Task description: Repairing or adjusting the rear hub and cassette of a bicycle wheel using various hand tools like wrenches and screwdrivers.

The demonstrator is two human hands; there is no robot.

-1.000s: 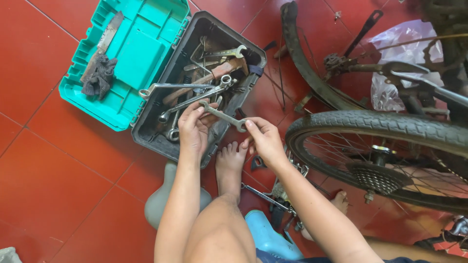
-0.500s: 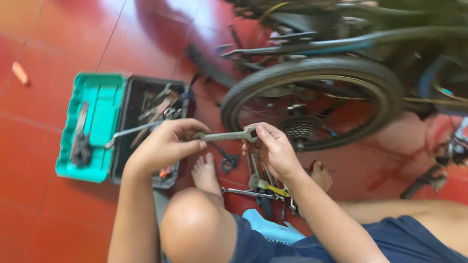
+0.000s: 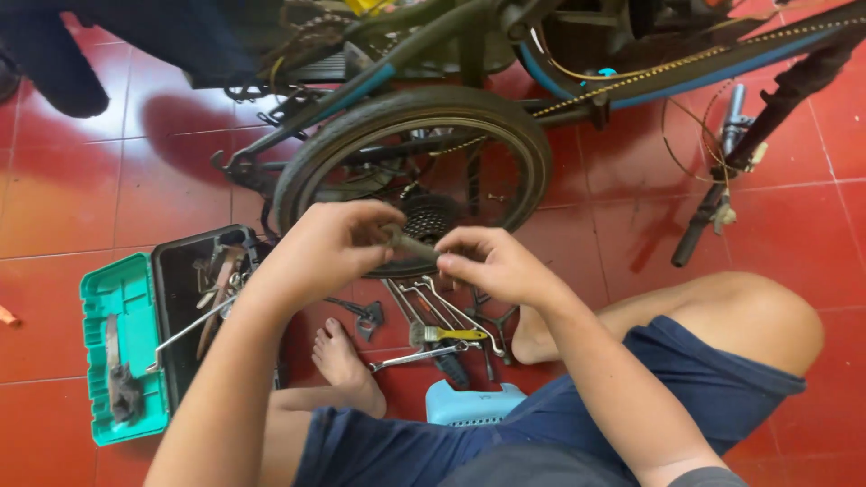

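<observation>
My left hand (image 3: 329, 243) curled around one end of a slim grey steel wrench (image 3: 417, 245); my right hand (image 3: 492, 266) pinched the other. Judged stiff, light, possibly greasy; grip near the ends. Beyond my fingers: black bicycle wheel (image 3: 410, 171).

No packages, labels, signs or screens visible in view.

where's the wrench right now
In the head view the wrench sits mid-frame, held between the left hand and right hand, in front of the bicycle wheel.
</observation>
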